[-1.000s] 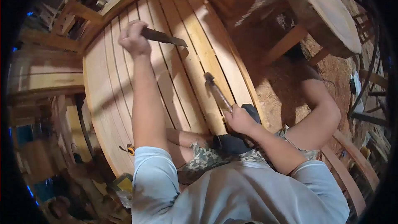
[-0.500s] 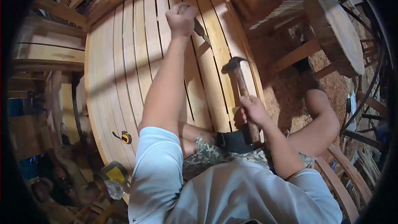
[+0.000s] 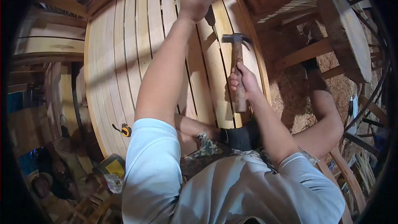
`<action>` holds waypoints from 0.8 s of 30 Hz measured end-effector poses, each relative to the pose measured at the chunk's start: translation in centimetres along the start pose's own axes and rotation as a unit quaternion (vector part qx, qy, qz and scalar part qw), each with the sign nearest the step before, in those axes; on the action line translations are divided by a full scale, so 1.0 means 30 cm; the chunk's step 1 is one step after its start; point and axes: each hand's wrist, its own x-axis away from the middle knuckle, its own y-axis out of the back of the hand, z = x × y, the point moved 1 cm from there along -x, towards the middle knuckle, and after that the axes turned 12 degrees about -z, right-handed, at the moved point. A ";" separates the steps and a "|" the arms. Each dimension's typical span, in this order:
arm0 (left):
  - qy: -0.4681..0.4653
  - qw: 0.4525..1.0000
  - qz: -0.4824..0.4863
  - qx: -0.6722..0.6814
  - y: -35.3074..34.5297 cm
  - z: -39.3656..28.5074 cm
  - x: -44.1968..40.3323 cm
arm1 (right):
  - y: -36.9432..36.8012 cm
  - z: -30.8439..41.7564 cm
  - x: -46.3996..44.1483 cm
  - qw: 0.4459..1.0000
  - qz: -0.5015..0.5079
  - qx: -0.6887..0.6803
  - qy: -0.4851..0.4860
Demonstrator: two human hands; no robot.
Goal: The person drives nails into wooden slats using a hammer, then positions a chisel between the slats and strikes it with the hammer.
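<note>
My left hand [image 3: 196,3] is closed around the handle of a chisel [image 3: 210,18], whose dark shank slants down to the right over the slatted wooden top [image 3: 143,20]. The chisel's tip points at one of the slats near the right side; whether it touches the wood I cannot tell. A claw hammer [image 3: 237,50] with a worn wooden handle is in my right hand [image 3: 245,79], gripped around the lower half. Its head lies just below and right of the chisel's tip, striking face to the left and claw to the right.
A yellow and black tape measure [image 3: 126,130] lies on the slats at the left. By the lower left edge are a dark container with a yellow label [image 3: 115,166] and a clear tape roll [image 3: 117,182]. A thick wooden stool [image 3: 346,37] stands at the right. People sit at the lower left.
My left hand has moved slightly farther away and to the right with the chisel. My right hand has raised the hammer away from my lap, and its head has turned more level.
</note>
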 end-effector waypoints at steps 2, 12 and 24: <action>-0.016 1.000 0.004 0.006 0.003 0.002 0.000 | -0.069 -0.045 0.016 0.994 -0.055 -0.091 0.021; 0.013 0.998 0.007 -0.053 -0.022 0.037 -0.049 | -0.052 0.048 0.257 0.760 -0.093 0.496 0.410; 0.061 0.997 0.038 0.001 0.025 0.039 -0.080 | -0.077 0.044 0.146 0.693 -0.117 0.633 0.325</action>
